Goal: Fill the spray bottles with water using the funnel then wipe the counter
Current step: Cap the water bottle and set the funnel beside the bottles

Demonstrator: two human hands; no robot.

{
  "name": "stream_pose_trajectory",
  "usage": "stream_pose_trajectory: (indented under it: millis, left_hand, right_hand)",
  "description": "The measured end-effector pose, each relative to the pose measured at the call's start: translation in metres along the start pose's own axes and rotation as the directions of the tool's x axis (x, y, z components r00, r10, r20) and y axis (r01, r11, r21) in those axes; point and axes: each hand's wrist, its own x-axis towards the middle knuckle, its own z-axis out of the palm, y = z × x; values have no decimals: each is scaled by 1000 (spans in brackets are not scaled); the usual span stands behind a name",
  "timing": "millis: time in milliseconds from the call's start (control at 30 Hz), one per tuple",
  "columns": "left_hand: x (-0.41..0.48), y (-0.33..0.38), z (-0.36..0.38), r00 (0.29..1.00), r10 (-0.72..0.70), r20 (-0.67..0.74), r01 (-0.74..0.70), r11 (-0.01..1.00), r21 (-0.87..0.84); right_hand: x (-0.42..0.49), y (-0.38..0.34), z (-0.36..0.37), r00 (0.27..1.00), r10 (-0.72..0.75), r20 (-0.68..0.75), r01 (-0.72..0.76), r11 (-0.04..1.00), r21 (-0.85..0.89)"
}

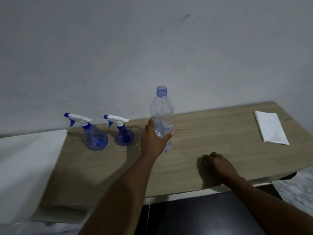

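— Left hand point(155, 139)?
— Centre of frame; wrapped round the lower half of a clear bottle point(161, 116); thumb on the right side, fingers behind; clamped firmly on it.
— Bottle upright?
— Nearly; leaning a touch, mouth uncapped with a blue ring at the neck; base on or just above the counter point(211, 133), cannot tell which; a little water low inside, mostly empty and crumpled.
— Right hand point(218, 164)?
— Lower right of centre; knuckles up, pressed down on the counter near its front edge; fingers curled together over something small and blue point(206, 162); too hidden to name, perhaps a cap; closed round it as far as visible.
— Sprayers?
— Two, left of centre, just left of the gripped bottle; both standing at the back of the counter near the wall point(152, 39); left sprayer point(94, 136) larger in frame, right sprayer point(124, 133) just beside it, apart; white trigger heads with blue nozzles pointing left, heads screwed on; translucent blue bodies; fill level unclear.
— Anything for wiping?
— Folded white cloth point(271, 128), upper right of the counter, lying flat, well apart from both hands.
— Elsewhere?
— White sheet point(28, 158) over the counter's left end, lower left of frame.
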Motion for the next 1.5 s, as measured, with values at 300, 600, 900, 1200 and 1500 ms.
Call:
stream_pose_trajectory:
  millis: [300,600,900,1200,1500]
  left_hand:
    - [-27,40,50,999,29,15,-30,999,40]
    - [-31,58,78,994,-24,107,13,994,106]
    - [-37,59,75,996,27,85,-38,991,132]
    - [-32,58,75,994,38,100,-53,987,152]
    - [-31,61,73,993,11,116,-23,995,100]
  right_hand:
    - [46,-10,-160,932,103,-347,152,758,635]
    - [23,-94,-285,775,-479,-413,593,777,212]
    - [30,-114,-294,800,-507,-322,444,860,-253]
    - [34,-107,-290,780,-575,-246,530,816,-229]
    - [37,-104,-269,770,-526,-361,494,850,-185]
